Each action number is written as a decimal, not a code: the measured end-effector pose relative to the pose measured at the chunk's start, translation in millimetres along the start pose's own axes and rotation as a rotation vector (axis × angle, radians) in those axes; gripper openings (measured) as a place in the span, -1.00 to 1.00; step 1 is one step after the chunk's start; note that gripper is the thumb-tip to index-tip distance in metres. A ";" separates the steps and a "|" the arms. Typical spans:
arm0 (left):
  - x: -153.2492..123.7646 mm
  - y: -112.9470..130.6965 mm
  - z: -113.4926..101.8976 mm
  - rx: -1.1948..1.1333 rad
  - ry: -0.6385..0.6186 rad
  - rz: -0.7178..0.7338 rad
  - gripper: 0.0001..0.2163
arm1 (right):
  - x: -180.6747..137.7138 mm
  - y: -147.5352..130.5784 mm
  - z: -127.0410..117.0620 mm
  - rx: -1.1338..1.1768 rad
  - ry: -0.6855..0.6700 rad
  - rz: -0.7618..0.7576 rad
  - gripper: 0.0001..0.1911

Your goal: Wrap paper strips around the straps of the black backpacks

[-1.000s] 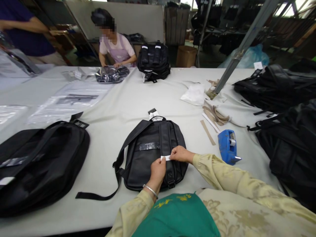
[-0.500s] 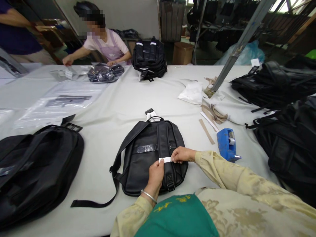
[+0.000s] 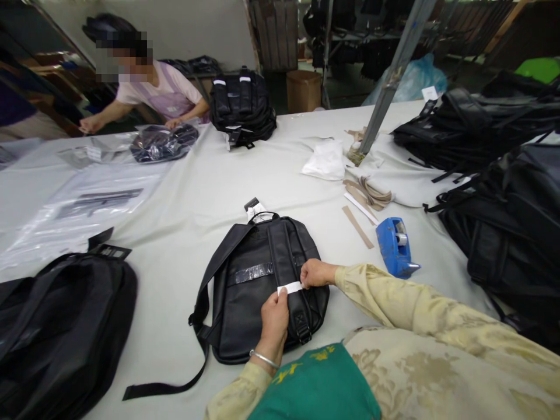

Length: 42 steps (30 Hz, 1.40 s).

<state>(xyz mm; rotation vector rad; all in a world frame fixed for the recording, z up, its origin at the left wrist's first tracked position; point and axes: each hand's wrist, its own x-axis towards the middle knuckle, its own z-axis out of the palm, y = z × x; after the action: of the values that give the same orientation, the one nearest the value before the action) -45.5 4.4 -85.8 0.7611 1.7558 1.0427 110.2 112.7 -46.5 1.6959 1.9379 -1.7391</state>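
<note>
A black backpack (image 3: 249, 315) lies on the table with its shoulder straps facing up. Across its right shoulder strap (image 3: 282, 251) runs a white strip (image 3: 289, 287). My left hand (image 3: 275, 318) presses the strip's left end with the thumb, its other fingers partly hidden behind the strap. At the strip's right end, my right hand (image 3: 315, 273) is closed in a pinch. The left strap (image 3: 225, 251) curves out to the side, its webbing tail on the table. A tag (image 3: 252, 204) sticks out by the top handle.
To the right stands a blue tape dispenser (image 3: 396, 248), near loose beige strips (image 3: 357, 226) and a white bag (image 3: 324, 160). Black backpacks lie at left (image 3: 65, 332) and right (image 3: 516, 227). A metal post (image 3: 389, 87) rises from the table. Across it, a co-worker (image 3: 161, 93) handles plastic-wrapped goods (image 3: 164, 143).
The view has turned slightly, so most things sit farther left in it. Both my hands stay at the white strip's ends; the strip remains across the strap.
</note>
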 end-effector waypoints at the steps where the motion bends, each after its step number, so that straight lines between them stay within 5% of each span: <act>1: -0.1 0.0 -0.4 -0.018 0.001 -0.008 -0.57 | 0.3 0.5 1.4 0.020 -0.009 0.011 -0.87; 6: 0.5 -0.2 -2.8 -0.237 -0.025 -0.125 -0.56 | -0.2 10.6 7.3 0.197 -0.078 0.058 -0.93; 10: -0.6 3.2 -3.4 -0.442 -0.059 -0.240 -0.59 | 1.4 22.8 6.9 0.423 -0.141 -0.056 -0.94; 17: -2.8 6.0 -3.7 -0.567 -0.141 -0.317 -0.66 | 7.3 33.3 6.5 0.502 -0.207 -0.298 -0.84; 24: -0.6 4.8 -4.3 -0.559 -0.114 -0.315 -0.63 | 5.9 29.8 7.6 0.485 -0.202 -0.372 -0.86; 30: -0.2 1.3 0.8 -0.515 -0.106 -0.316 -0.61 | 4.0 28.3 29.1 0.390 0.030 -0.233 -0.99; 33: -1.6 1.1 5.3 -0.492 -0.102 -0.288 -0.59 | 1.2 24.8 40.2 0.351 0.126 -0.111 -0.85; 38: -3.6 3.0 7.9 -0.424 -0.093 -0.224 -0.58 | -10.4 19.1 40.2 0.569 0.008 0.104 -0.76; 42: -6.0 7.4 9.1 -0.340 -0.050 -0.187 -0.59 | -17.4 15.9 42.4 0.635 -0.030 0.072 -0.65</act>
<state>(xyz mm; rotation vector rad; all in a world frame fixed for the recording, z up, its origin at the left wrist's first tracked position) -34.5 5.6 -78.8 0.3989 1.5210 1.1441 103.4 67.3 -62.2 1.8366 1.3597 -2.5066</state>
